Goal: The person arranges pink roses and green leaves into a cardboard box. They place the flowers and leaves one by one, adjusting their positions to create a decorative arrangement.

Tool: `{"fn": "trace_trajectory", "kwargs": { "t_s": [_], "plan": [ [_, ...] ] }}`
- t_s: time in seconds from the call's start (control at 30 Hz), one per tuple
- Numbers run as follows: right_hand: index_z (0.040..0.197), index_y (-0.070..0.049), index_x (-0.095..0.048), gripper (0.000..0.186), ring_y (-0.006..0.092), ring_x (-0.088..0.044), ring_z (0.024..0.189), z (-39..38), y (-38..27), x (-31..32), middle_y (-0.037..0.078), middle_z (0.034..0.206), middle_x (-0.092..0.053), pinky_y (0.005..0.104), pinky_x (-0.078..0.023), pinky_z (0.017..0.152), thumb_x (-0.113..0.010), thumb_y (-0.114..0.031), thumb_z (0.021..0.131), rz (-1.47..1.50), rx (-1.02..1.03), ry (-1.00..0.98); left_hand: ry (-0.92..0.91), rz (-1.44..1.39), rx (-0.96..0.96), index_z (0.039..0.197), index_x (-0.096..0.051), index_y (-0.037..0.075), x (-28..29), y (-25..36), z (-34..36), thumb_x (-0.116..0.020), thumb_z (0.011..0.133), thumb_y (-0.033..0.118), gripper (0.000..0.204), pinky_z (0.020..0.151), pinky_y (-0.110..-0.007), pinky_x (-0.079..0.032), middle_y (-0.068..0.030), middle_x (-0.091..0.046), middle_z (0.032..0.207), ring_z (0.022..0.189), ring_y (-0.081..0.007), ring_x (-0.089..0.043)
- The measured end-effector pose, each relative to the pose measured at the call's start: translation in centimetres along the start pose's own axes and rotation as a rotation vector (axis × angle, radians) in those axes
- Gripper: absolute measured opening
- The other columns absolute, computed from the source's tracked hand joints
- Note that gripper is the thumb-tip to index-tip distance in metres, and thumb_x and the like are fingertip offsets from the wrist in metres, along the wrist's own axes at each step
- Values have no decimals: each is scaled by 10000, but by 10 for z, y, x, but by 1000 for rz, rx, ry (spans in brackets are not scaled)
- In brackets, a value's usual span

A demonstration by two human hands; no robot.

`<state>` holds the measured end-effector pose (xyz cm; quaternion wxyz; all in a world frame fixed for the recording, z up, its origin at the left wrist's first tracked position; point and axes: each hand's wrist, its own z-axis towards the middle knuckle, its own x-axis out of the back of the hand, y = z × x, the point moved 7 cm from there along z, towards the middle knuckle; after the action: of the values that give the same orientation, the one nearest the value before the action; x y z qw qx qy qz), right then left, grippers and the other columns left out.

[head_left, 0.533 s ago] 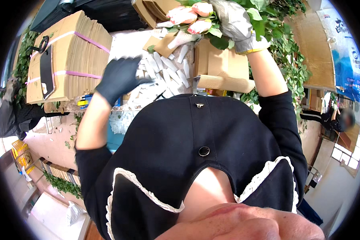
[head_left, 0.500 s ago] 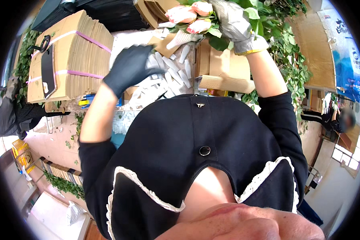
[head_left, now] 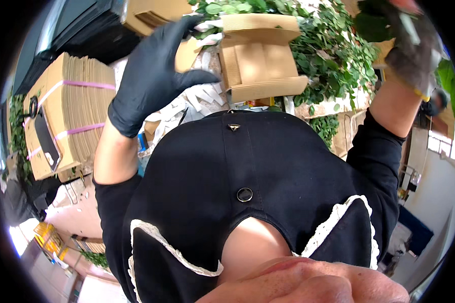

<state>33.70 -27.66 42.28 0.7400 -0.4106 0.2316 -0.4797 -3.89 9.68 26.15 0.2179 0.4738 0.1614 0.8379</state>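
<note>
My left hand (head_left: 156, 76), in a black glove, is open with thumb and fingers apart, above the table just left of an open corrugated cardboard box (head_left: 258, 60); its fingertips are near white sleeved items (head_left: 212, 39). Small white pieces (head_left: 199, 98) lie scattered below it. My right hand (head_left: 412, 58), in a grey glove with a yellow cuff, is raised at upper right, closed on rose stems with dark leaves; a pink bloom (head_left: 405, 5) shows at the frame's top edge, partly cut off.
Bundled flat cardboard (head_left: 81, 106) with pink straps and a dark phone (head_left: 46, 136) stand at left. Leafy stems (head_left: 328, 55) pile along the right of the table. Dark stacked material (head_left: 78, 30) is behind. Another person (head_left: 20, 194) is at far left, another partly visible at right.
The roses and my right hand have swung out to the right, uncovering the box. My left hand has moved upward toward the white sleeved items. The view has shifted.
</note>
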Motion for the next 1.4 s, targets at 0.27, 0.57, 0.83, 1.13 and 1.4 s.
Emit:
{"fn": "trace_trajectory", "kwargs": {
  "t_s": [0.27,0.57,0.83,1.13,1.4],
  "plan": [
    [1325,64,-448,454,232,-578,1142,-82,30,-67,181,1322,-515,451,-405,1086,-429,-258,1006,380,-309,-312,-718,252,289,1007,-707,46,-57,18,19,-726,836,281,291,740,-406,-500,-162,-680,898,834,-333,-658],
    [1278,-24,-536,438,258,-605,1105,-146,55,-194,145,1208,-616,403,-498,951,-565,-237,896,-575,-149,-664,-376,-432,-2,1098,-682,62,-219,-38,5,-692,806,97,294,944,-385,-477,-165,-644,1143,1088,-316,-600],
    [1040,-124,-674,269,335,-678,819,-176,143,-212,151,910,-705,418,-539,744,-615,-325,872,-1108,-191,-1197,-282,-440,222,1130,-678,99,-205,-53,-14,-586,821,-5,339,940,-372,-494,-115,-638,1195,1096,-279,-614],
    [1095,-89,-687,330,336,-687,817,-158,134,-235,168,902,-701,387,-559,726,-607,-308,862,-786,-25,-1138,-197,-262,8,1223,-663,249,-212,-20,-5,-718,809,215,419,805,-385,-529,-70,-677,969,871,-261,-638],
    [870,-122,-680,240,346,-664,694,-184,183,-263,144,721,-668,463,-521,624,-574,-336,848,-1108,-155,-1308,-405,-478,16,1125,-725,174,-221,-18,0,-688,834,158,293,785,-358,-530,-98,-702,1001,873,-250,-666]
  ]
}}
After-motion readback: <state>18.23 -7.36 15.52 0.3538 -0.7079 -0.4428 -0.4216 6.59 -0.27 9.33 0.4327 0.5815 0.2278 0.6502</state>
